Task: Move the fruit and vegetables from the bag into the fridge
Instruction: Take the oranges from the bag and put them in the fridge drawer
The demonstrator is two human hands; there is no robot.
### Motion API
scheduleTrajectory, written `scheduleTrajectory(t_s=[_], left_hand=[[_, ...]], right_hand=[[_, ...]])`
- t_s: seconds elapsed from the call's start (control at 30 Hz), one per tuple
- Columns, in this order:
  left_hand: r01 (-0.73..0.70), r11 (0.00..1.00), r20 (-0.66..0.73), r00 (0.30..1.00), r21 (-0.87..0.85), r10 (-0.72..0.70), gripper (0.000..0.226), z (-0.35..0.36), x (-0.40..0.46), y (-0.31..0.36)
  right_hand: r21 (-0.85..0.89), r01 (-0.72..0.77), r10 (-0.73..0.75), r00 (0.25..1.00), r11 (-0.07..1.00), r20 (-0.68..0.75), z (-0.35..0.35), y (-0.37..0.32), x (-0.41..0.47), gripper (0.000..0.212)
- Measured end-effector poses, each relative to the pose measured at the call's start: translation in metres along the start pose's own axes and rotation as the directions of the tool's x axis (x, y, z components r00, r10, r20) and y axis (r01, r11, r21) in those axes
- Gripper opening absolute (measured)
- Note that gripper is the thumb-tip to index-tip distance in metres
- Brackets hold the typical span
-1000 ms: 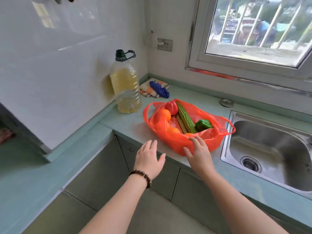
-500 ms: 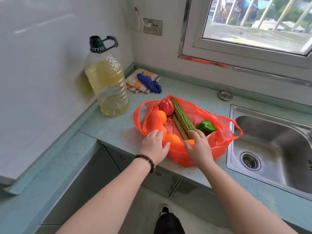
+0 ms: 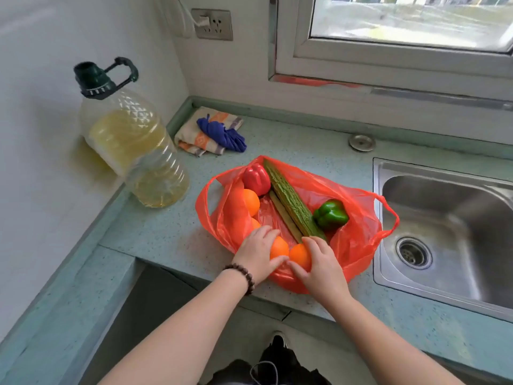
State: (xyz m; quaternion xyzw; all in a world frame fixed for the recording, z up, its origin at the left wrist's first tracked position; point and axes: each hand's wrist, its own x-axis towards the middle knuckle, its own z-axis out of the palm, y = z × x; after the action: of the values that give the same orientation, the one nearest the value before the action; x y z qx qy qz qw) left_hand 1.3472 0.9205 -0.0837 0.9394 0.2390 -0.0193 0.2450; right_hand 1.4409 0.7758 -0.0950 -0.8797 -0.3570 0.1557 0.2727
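Both hands cupped on oranges at near edge of red plastic bag (image 3: 358, 226): left hand (image 3: 256, 254) on one orange (image 3: 278, 249), right hand (image 3: 323, 266) on another (image 3: 300, 255). Firm, round, prob. roll-prone w/ slick film underneath; wrap fingers round the widest part.

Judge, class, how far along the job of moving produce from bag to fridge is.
Done: nothing visibly; no fridge shows. In hand: the left hand and right hand each cup an orange at the near edge of the red bag. Left: the red pepper, bitter gourd, green pepper, other oranges.
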Motion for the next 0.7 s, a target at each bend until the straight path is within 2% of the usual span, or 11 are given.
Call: scheduleTrajectory(t_s=[0.17,0.33,0.53,0.7], left_hand=[[-0.079,0.993,0.021,0.997,0.087,0.078,0.086,0.014,-0.01,-0.008],[-0.072,0.995,-0.009,0.997,0.067,0.073,0.086,0.015,-0.008,-0.014],[-0.12,0.983,-0.081,0.991,-0.141,0.109,0.081,0.002,0.0,-0.016],[-0.189,0.924,-0.126,0.98,-0.333,0.155,0.076,-0.015,0.0,-0.013]], right_hand=[[0.029,-0.039,0.039,0.999,0.999,-0.018,0.013,0.005,-0.02,0.086],[0.106,-0.11,0.116,0.991,0.988,-0.061,0.019,0.002,-0.024,0.081],[0.215,-0.142,0.19,0.955,0.966,-0.228,0.017,-0.02,-0.023,0.078],[0.243,-0.148,0.23,0.906,0.959,-0.355,0.01,-0.038,-0.027,0.076]])
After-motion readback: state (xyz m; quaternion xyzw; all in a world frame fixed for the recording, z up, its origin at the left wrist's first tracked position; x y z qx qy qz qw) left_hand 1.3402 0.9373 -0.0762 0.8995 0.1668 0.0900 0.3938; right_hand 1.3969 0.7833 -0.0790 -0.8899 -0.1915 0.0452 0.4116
